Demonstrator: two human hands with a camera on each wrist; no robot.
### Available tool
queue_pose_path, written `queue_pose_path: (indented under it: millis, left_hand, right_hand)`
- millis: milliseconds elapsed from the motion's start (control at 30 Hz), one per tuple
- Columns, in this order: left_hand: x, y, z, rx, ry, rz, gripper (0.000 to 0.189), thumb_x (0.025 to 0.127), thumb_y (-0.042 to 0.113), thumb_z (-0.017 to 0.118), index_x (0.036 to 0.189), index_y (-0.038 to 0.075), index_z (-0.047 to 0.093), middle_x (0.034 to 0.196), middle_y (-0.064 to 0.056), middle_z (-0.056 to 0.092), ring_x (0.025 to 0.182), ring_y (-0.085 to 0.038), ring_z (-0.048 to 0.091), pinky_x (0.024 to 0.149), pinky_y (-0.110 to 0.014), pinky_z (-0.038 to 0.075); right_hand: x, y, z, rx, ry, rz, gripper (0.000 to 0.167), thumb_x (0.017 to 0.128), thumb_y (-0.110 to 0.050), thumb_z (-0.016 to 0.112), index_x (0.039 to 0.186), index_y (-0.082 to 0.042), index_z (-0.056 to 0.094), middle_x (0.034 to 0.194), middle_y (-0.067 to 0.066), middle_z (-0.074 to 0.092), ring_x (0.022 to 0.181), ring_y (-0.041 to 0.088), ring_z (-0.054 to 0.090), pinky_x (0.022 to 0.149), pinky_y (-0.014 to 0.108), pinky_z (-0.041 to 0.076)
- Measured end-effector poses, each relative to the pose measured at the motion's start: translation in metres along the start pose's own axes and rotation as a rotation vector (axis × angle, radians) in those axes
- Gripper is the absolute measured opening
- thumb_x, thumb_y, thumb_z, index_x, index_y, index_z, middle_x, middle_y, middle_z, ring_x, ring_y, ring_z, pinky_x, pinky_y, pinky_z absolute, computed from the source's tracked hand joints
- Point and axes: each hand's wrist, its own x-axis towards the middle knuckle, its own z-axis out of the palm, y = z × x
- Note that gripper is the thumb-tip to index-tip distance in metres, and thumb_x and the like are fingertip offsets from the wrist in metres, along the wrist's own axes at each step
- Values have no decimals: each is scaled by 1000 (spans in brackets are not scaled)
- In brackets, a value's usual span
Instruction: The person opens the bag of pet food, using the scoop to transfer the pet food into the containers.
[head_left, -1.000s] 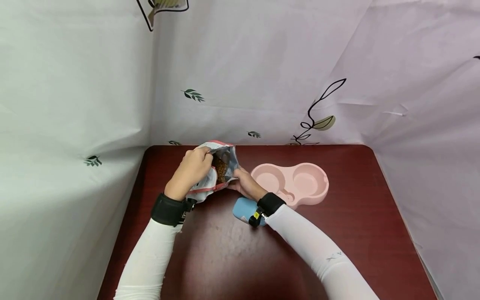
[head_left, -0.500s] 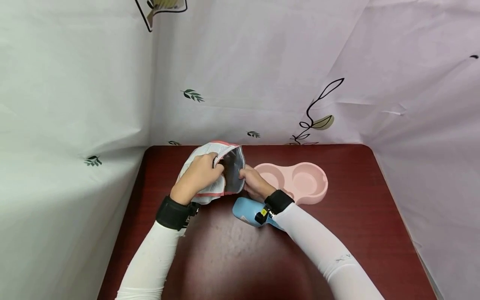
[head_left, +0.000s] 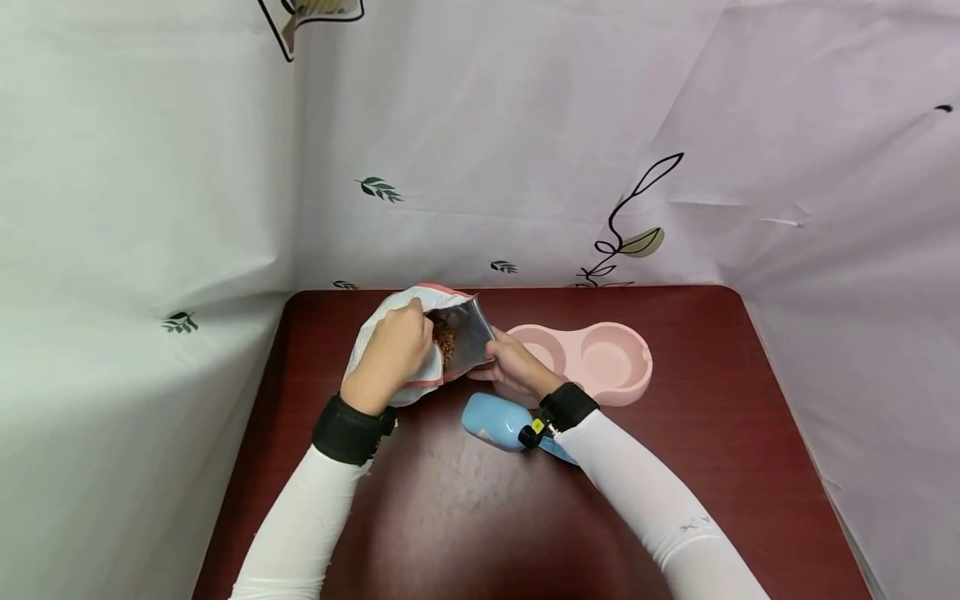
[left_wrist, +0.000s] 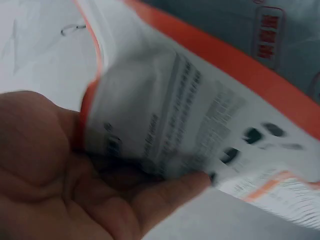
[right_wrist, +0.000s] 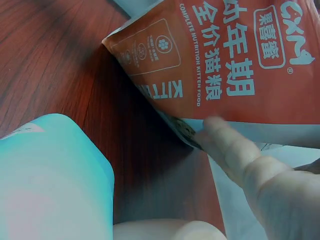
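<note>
A white and red bag of kitten food (head_left: 384,332) lies tilted at the table's back left, its silver-lined mouth facing right. Brown kibble (head_left: 446,340) shows inside it in the head view. My left hand (head_left: 396,346) grips the near-left edge of the mouth, and the left wrist view shows fingers curled behind that panel. At the mouth's right edge, my right hand (head_left: 517,364) pinches the rim between thumb and fingers. The right wrist view shows the bag's printed orange front (right_wrist: 215,65) above my extended fingers. Below my right wrist rests a blue scoop (head_left: 495,419).
A pink double bowl (head_left: 576,350) stands right of the bag, partly behind my right hand. The scoop's handle runs under my right forearm. The dark red table (head_left: 675,483) meets patterned white sheeting (head_left: 495,150) at the back and sides.
Both hands and the bag's mouth have shifted slightly right. The kibble went out of sight half a second ago and shows again now. More of the scoop is uncovered.
</note>
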Motion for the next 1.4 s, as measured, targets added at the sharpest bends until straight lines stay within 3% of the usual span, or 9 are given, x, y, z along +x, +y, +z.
queue_pose_path:
  millis: [100,267,433,633,767,900,1033,1300,1400]
  left_hand:
    - [-5,8,2,152,98,71,35,102,2,44,125,-22,56,89,-32,68,67,-45,69,58,-48,58]
    - [-8,17,2,207,119,79,43,101,0,49,136,-25,48,101,-38,69,73,-48,71,63,-50,61]
    - [-10,23,10,138,144,-8,55,100,11,57,142,-23,44,128,-41,60,107,-53,67,86,-56,59]
    - [-16,32,35,181,45,-161,97,91,28,71,157,-17,15,153,-48,29,140,-64,35,114,-61,40]
    - [-22,33,42,225,113,-172,98,88,18,75,156,-17,15,150,-50,33,129,-67,47,97,-61,53]
    - [-29,34,34,256,180,-133,79,95,6,66,153,-22,20,138,-52,45,89,-58,70,66,-55,61]
    - [-33,33,22,251,181,-127,73,97,0,60,152,-23,18,134,-52,49,64,-48,72,53,-48,59]
    - [-17,26,0,244,65,-197,77,93,7,62,156,-15,24,142,-46,47,113,-60,63,72,-61,60]
    - [0,20,-9,240,-27,-178,59,96,8,55,147,-16,39,127,-41,60,109,-55,65,77,-60,59]
  right_hand:
    - [1,3,5,-24,13,13,78,93,5,25,166,-12,8,167,26,22,150,46,32,114,62,37]
    - [2,8,11,-34,31,17,72,96,3,25,165,-6,10,163,28,27,149,48,32,115,59,37]
    - [2,6,14,-78,69,13,69,93,2,29,162,1,20,157,29,38,140,39,47,109,46,48]
    - [6,0,24,-180,86,-17,62,93,0,33,155,5,36,139,22,55,108,16,62,87,27,54]
    - [9,-3,29,-159,99,-6,64,92,3,31,156,4,34,145,24,53,118,20,59,96,32,53]
    - [10,-5,27,-93,118,-1,68,91,5,28,159,1,27,156,28,42,140,35,49,112,48,45]
    - [10,-6,26,-75,120,-14,70,92,4,27,162,-2,23,160,27,36,147,41,40,116,55,38]
    - [8,-4,31,-97,77,-20,71,92,6,25,163,-2,20,161,29,34,146,43,40,117,55,37]
    - [8,-2,31,-125,50,-25,70,94,6,24,163,-1,18,161,31,33,146,45,39,116,56,37]
